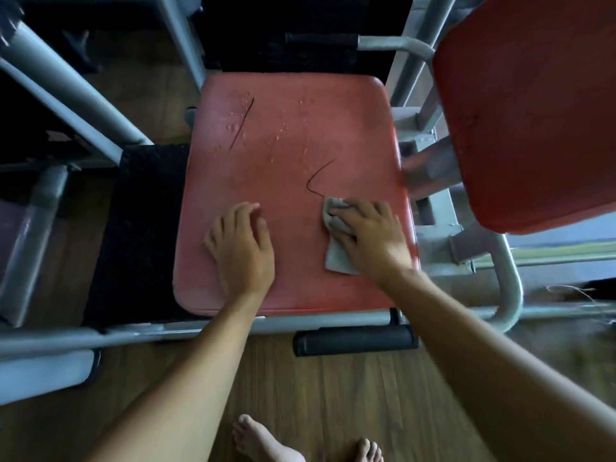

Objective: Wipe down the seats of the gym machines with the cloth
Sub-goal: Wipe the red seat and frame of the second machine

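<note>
A worn red padded seat [293, 135] fills the middle of the head view; it has two dark cracks and peeling spots near its far side. My right hand [370, 235] presses a small grey cloth [336, 258] flat onto the seat's near right part, fingers spread over it. My left hand [243, 245] rests palm down on the seat's near left part, fingers apart, holding nothing.
A red back pad [533, 111] stands at the right. Grey metal frame tubes [66, 85] surround the seat. A black foam handle [355, 340] sits below the seat's front edge, a black mat [140, 228] at its left. My bare feet [266, 441] stand on the wooden floor.
</note>
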{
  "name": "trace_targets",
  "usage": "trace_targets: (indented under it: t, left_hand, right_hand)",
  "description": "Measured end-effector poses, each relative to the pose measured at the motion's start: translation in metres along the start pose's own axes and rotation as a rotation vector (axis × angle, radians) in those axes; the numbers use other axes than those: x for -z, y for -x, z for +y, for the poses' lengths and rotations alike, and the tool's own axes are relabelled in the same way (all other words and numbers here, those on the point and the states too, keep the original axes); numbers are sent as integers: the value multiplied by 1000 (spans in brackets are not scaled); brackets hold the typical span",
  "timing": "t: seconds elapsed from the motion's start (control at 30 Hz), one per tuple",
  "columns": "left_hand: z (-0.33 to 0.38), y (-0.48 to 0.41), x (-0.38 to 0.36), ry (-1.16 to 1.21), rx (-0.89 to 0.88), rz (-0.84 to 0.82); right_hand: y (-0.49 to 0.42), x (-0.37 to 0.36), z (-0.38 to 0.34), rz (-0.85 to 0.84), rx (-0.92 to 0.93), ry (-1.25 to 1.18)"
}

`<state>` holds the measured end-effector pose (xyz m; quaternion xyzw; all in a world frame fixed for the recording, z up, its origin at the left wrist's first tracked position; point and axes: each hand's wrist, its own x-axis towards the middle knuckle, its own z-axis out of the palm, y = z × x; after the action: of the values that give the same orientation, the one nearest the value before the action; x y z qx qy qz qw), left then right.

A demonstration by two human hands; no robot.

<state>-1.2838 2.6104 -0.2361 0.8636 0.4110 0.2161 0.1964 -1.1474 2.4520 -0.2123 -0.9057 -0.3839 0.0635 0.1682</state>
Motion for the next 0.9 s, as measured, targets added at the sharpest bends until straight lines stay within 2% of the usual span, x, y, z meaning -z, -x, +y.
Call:
trace_targets:
  t: [0.03,0.07,0.2,0.27,0.37,0.43,0.5,0.53,0.63,0.7,0.9]
  left_hand:
    - [1,0,-1,-29,-7,-6]
    - [1,0,-2,-58,-18,-11]
    - [-1,0,-5,-157,-41,-21]
    - [-1,-1,-7,-174,-32,-30]
    - [0,-1,-9,-198,-22,-34]
    - [1,-2,-10,-211,-16,-35]
    - [2,-2,-10,-231,-14,-39]
    - [3,-1,-10,-240,-14,-42]
    - [3,-1,-10,-248,-11,-43]
    - [4,-2,-10,-254,-5,-47]
    - [5,-1,-11,-273,0,-46]
  right_hand:
    - [0,-7,-13,49,-80,4]
    - [3,-13,-24,81,-72,1]
    - [28,-10,-14,-1,325,-47]
    - [36,4,9,-46,341,-50]
    - [53,20,42,55,87,-51]
    - [68,29,56,93,-247,-157]
    - [71,32,60,34,-556,-318]
    - [65,31,60,-1,-643,-385]
    - [33,25,64,33,-733,-520]
    - [20,23,65,77,-726,-537]
    - [57,21,65,-38,-589,-310]
